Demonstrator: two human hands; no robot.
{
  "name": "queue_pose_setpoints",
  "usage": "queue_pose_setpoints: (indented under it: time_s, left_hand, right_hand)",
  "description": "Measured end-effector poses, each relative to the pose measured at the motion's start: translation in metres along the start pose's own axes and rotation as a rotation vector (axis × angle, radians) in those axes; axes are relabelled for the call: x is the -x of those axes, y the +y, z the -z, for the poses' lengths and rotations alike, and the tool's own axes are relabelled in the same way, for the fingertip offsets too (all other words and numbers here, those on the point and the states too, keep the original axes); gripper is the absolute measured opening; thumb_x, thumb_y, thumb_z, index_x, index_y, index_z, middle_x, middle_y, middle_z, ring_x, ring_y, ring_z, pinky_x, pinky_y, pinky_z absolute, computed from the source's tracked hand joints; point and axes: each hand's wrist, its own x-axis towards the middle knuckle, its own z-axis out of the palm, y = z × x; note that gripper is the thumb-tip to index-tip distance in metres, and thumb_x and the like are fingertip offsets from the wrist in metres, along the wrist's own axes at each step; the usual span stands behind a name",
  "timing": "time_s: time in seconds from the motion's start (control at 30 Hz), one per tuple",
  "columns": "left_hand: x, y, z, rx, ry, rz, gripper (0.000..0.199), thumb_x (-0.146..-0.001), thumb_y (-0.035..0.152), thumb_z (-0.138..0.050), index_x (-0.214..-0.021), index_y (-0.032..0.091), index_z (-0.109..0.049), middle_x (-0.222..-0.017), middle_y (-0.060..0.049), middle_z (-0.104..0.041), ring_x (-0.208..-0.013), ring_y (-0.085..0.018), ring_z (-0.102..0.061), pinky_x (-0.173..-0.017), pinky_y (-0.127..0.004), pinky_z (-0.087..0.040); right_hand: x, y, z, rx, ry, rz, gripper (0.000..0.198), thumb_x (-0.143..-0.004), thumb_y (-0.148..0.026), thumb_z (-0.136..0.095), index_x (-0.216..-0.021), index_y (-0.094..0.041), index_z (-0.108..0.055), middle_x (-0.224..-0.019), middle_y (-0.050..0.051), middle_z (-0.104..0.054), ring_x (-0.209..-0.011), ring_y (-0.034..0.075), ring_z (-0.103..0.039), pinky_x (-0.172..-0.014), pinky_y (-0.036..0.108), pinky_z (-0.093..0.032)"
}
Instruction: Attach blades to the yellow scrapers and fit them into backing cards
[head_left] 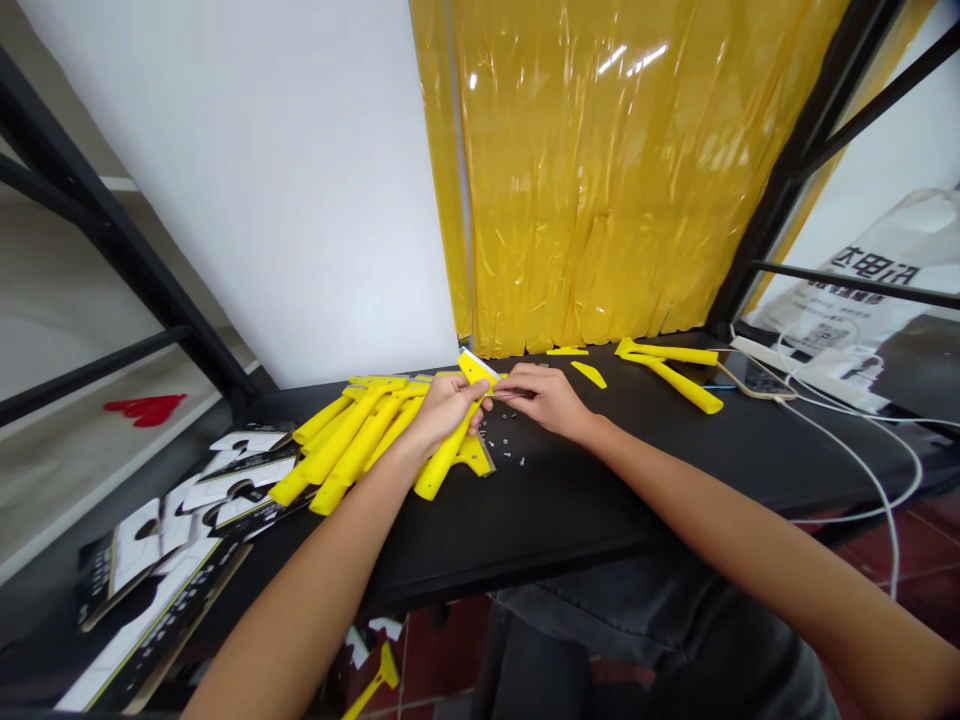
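A yellow scraper (442, 462) is in my left hand (448, 405), which wraps around it below its wide head; a pale blade strip shows along the head's top edge. My right hand (546, 398) is pinched closed at the right end of that head. Something thin and dark shows at its fingertips, too small to name. Under the hands, loose screws (507, 455) are scattered on the black tabletop (600, 490). Left of my left hand lies a pile of yellow scrapers (360, 440), handles toward me. Another scraper head (475, 456) pokes out beneath the held one.
Flat yellow pieces (589, 374) and two yellow handles (679, 378) lie at the back right, near a phone (739, 372) and white cables (900, 470). Black-and-white cards (165, 590) are heaped at left. A yellow scraper (379, 680) is below the table edge. Yellow plastic sheeting (600, 180) hangs behind.
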Motion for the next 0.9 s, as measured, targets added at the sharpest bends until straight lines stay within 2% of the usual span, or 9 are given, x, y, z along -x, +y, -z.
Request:
queue_pose_setpoints:
  time_s: [0.2, 0.33, 0.6, 0.7, 0.9]
  left_hand:
    - [-0.001, -0.001, 0.000, -0.019, 0.017, -0.013, 0.020, -0.092, 0.021, -0.063, -0.074, 0.014, -0.060, -0.062, -0.003, -0.064, -0.039, -0.008, -0.048, -0.043, -0.025, -0.040]
    - [-0.002, -0.002, 0.000, 0.007, 0.022, -0.030, 0.015, -0.092, 0.020, -0.062, -0.079, 0.014, -0.062, -0.067, -0.003, -0.065, -0.039, -0.008, -0.048, -0.041, -0.025, -0.040]
    - [-0.001, -0.002, 0.000, 0.005, 0.023, -0.014, 0.015, -0.092, 0.024, -0.064, -0.081, 0.013, -0.064, -0.068, -0.003, -0.065, -0.039, -0.007, -0.047, -0.040, -0.024, -0.039]
    - [0.002, 0.002, 0.000, -0.017, 0.021, -0.002, 0.017, -0.093, 0.023, -0.064, -0.079, 0.014, -0.064, -0.061, -0.003, -0.063, -0.039, -0.008, -0.048, -0.041, -0.024, -0.039]
    - [0.006, 0.008, -0.001, -0.064, -0.012, 0.013, 0.027, -0.093, 0.026, -0.064, -0.069, 0.014, -0.061, -0.051, -0.002, -0.058, -0.039, -0.009, -0.047, -0.042, -0.023, -0.036]
  right_hand:
    - [0.000, 0.000, -0.002, 0.008, 0.040, -0.039, 0.019, -0.096, -0.036, -0.068, -0.099, -0.021, -0.080, -0.084, 0.004, -0.062, -0.072, 0.015, -0.058, -0.065, 0.029, -0.045]
    - [0.000, -0.001, -0.003, 0.015, 0.064, -0.017, 0.018, -0.097, -0.034, -0.068, -0.100, -0.021, -0.081, -0.084, 0.004, -0.061, -0.072, 0.015, -0.058, -0.065, 0.028, -0.045]
    - [0.002, 0.000, -0.003, 0.043, 0.080, -0.013, 0.020, -0.097, -0.037, -0.067, -0.102, -0.025, -0.082, -0.082, 0.003, -0.062, -0.071, 0.014, -0.057, -0.064, 0.028, -0.046]
    - [0.002, 0.003, -0.003, 0.050, 0.087, -0.018, 0.020, -0.097, -0.039, -0.066, -0.100, -0.026, -0.082, -0.081, 0.002, -0.062, -0.071, 0.014, -0.057, -0.064, 0.028, -0.045]
    - [0.001, 0.005, 0.002, -0.033, -0.031, -0.012, 0.019, -0.096, -0.037, -0.068, -0.104, -0.027, -0.082, -0.086, 0.003, -0.062, -0.076, 0.015, -0.059, -0.065, 0.029, -0.045]
